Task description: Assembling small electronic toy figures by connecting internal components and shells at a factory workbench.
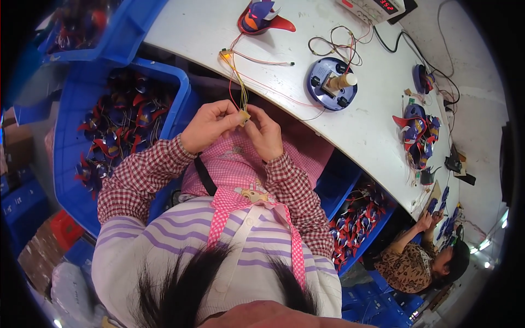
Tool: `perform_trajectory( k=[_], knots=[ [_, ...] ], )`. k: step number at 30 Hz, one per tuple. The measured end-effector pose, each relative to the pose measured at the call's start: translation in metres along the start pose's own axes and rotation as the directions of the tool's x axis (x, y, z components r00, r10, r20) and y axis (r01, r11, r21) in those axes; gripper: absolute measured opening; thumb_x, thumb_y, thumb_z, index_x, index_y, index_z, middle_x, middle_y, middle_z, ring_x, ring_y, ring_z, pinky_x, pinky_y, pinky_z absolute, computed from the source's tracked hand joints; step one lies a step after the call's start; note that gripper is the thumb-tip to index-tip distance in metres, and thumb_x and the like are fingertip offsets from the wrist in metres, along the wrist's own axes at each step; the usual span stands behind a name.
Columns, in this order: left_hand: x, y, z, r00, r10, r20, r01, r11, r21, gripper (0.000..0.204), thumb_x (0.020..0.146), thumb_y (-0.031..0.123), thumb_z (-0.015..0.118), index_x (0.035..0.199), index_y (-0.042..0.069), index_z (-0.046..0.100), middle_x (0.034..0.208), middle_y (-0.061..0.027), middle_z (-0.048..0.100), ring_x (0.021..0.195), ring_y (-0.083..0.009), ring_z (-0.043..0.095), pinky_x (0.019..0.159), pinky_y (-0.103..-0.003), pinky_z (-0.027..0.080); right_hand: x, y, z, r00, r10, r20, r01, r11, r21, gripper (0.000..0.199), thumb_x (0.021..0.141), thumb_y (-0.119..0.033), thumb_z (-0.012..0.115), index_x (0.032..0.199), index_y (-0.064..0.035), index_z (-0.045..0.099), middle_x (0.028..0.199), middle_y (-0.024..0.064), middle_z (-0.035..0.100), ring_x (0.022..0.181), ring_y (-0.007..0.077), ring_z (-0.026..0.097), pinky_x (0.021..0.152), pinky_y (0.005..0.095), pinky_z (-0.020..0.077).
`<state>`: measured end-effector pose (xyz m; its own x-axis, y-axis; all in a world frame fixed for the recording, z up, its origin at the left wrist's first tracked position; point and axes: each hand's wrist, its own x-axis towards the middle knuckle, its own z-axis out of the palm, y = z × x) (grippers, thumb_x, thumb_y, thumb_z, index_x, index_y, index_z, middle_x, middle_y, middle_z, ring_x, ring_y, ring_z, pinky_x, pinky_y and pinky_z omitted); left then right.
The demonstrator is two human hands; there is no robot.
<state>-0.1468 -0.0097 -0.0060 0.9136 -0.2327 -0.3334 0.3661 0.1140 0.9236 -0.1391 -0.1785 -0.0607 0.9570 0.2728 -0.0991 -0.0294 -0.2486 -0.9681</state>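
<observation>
My left hand [209, 127] and my right hand [266, 135] meet just off the table's near edge, above my lap. Between the fingertips of both is a small tan circuit board [244, 117], with thumbs and fingers pinched on it. Thin yellow and red wires [239, 82] rise from it to the table. There a second small board [225, 54] glows yellow at the edge. Further along the wires lies a purple, red and orange toy part [258, 17]. My fingers partly hide the board, so its wire joints cannot be made out.
On the white table [372, 131] stand a round purple test base [314, 86] with a pale knob, looped cables and a power supply [377, 7]. More toy parts [418, 131] sit rightward. Blue bins [65, 164] flank me. A co-worker [407, 262] sits at the far right.
</observation>
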Motion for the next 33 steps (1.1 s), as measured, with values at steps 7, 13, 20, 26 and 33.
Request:
perform_trajectory(
  k=[7, 13, 20, 26, 33],
  knots=[
    [-0.001, 0.001, 0.003, 1.000, -0.011, -0.004, 0.011, 1.000, -0.011, 0.013, 0.086, 0.014, 0.061, 0.080, 0.003, 0.058, 0.063, -0.0002, 0.053, 0.053, -0.0043, 0.043, 0.048, -0.014, 0.034, -0.006, -0.007, -0.002, 0.990, -0.135, -0.033, 0.129, 0.980, -0.149, 0.031, 0.081, -0.003, 0.058, 0.112, -0.0004, 0.057, 0.087, 0.0090, 0.061, 0.065, 0.0184, 0.055, 0.060, 0.0250, 0.0454],
    [-0.003, 0.007, 0.006, 0.999, 0.015, -0.038, -0.014, 1.000, 0.023, 0.013, 0.087, 0.013, 0.060, 0.079, 0.003, 0.058, 0.063, -0.0003, 0.052, 0.052, -0.0045, 0.043, 0.048, -0.014, 0.034, -0.020, -0.020, -0.016, 0.998, -0.021, 0.056, 0.024, 0.999, -0.041, 0.022, 0.081, -0.002, 0.060, 0.103, 0.0009, 0.058, 0.090, 0.0079, 0.059, 0.071, 0.0137, 0.056, 0.062, 0.0211, 0.0449],
    [0.000, 0.005, 0.009, 0.997, 0.060, -0.039, -0.059, 0.998, 0.029, 0.013, 0.089, 0.015, 0.057, 0.080, 0.005, 0.057, 0.063, 0.0005, 0.052, 0.052, -0.0035, 0.044, 0.047, -0.014, 0.034, -0.020, -0.050, -0.018, 0.926, -0.358, -0.117, 0.331, 0.922, -0.198, 0.016, 0.078, 0.002, 0.062, 0.093, 0.0004, 0.058, 0.084, 0.0075, 0.056, 0.065, 0.0150, 0.051, 0.058, 0.0227, 0.0429],
    [-0.002, 0.008, 0.018, 0.993, 0.068, -0.100, -0.066, 0.998, 0.020, 0.016, 0.089, 0.014, 0.056, 0.077, 0.004, 0.056, 0.062, -0.0003, 0.051, 0.052, -0.0051, 0.043, 0.048, -0.015, 0.036, -0.016, -0.049, -0.012, 0.890, -0.424, -0.166, 0.377, 0.891, -0.253, 0.016, 0.076, 0.005, 0.061, 0.091, 0.0001, 0.058, 0.081, 0.0074, 0.056, 0.063, 0.0168, 0.051, 0.057, 0.0239, 0.0425],
    [0.000, -0.008, 0.022, 0.987, 0.122, -0.105, -0.112, 0.989, 0.098, 0.015, 0.092, 0.016, 0.053, 0.081, 0.006, 0.055, 0.064, 0.0011, 0.052, 0.049, -0.0031, 0.043, 0.044, -0.013, 0.033, -0.014, -0.040, -0.009, 0.841, -0.495, -0.217, 0.438, 0.860, -0.263, 0.016, 0.074, 0.006, 0.061, 0.089, 0.0002, 0.058, 0.080, 0.0080, 0.056, 0.062, 0.0184, 0.052, 0.057, 0.0249, 0.0431]
  ],
)
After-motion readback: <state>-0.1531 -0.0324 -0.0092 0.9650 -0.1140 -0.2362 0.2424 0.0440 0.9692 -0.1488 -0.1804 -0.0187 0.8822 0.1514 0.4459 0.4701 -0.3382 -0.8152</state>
